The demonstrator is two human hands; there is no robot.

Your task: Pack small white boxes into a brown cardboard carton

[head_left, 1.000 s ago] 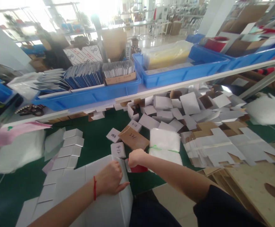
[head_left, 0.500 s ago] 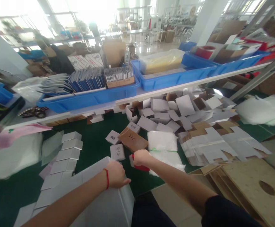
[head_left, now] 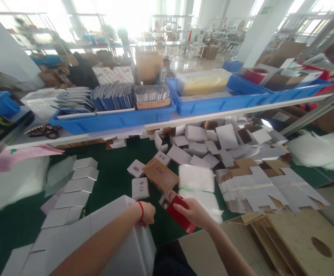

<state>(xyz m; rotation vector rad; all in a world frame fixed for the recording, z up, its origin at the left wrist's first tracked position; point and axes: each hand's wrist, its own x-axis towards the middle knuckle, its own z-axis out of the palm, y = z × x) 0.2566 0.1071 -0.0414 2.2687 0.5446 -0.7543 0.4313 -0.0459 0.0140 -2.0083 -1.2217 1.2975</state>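
My left hand [head_left: 147, 213], with a red string at the wrist, is closed on the top edge of a large white cardboard sheet [head_left: 112, 237] that leans toward me at the table's front. My right hand [head_left: 194, 212] grips a small red box [head_left: 177, 210] with a brown inner flap, lifted just above the green table [head_left: 112, 172]. Right behind the red box lie a brown card marked 221 [head_left: 160, 175] and a bag of clear sleeves [head_left: 197, 180] tied with green string.
Small white numbered boxes [head_left: 140, 188] and a row of flat white boxes [head_left: 77, 188] lie on the green mat. A heap of folded white cartons [head_left: 227, 142] fills the right. Blue trays [head_left: 112, 117] sit on a shelf behind. A wooden board with a hole [head_left: 307, 241] is at right.
My right hand has lifted the red box off the mat and turned it toward me. My left hand slid a little lower along the white sheet's edge.
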